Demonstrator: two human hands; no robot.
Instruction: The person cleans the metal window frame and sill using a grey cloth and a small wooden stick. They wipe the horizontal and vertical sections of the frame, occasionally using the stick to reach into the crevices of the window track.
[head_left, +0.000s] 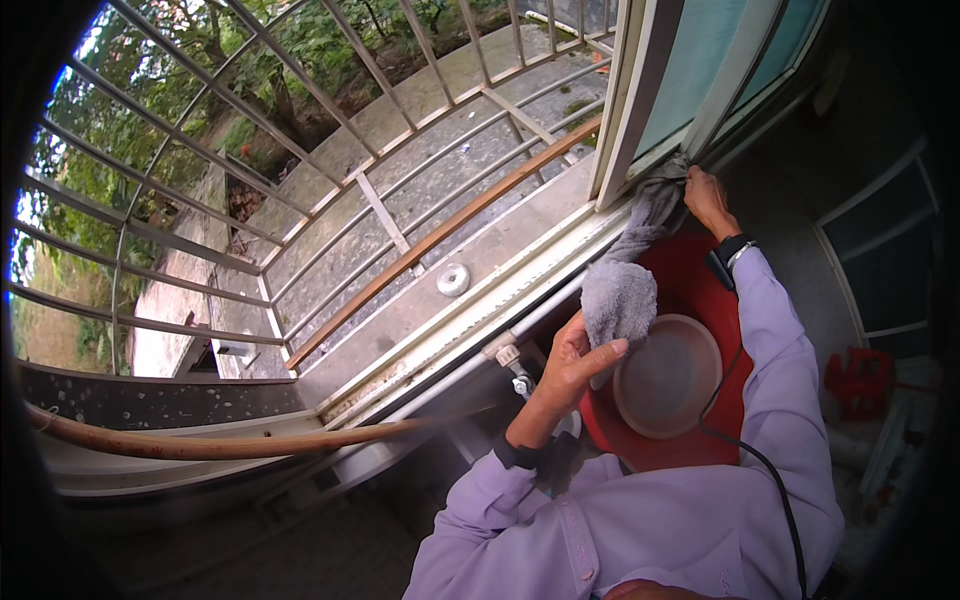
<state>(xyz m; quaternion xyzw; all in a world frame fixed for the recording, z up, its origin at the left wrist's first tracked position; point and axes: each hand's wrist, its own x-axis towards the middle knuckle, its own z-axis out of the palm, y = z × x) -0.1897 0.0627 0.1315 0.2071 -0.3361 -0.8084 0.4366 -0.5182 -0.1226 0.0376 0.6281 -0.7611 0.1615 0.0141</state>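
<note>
A grey towel (636, 236) runs between my hands, bunched and twisted along its length. My left hand (562, 367) holds its near end, a fluffy folded wad, between thumb and fingers. Farther away, beside the foot of the sliding window frame, my right hand (709, 201) grips the other end. Below the towel stands a red plastic tub (686, 259), partly hidden by the towel and my right sleeve. A pale round basin (664, 379) sits inside the tub; whether it holds water I cannot tell.
A white window track (465, 322) and a pipe with a valve (510, 356) run along my left. Metal bars (300, 150) enclose the sill, which carries a white round object (453, 280). A wooden pole (202, 448) crosses at lower left. A black cable (772, 469) hangs over my right sleeve.
</note>
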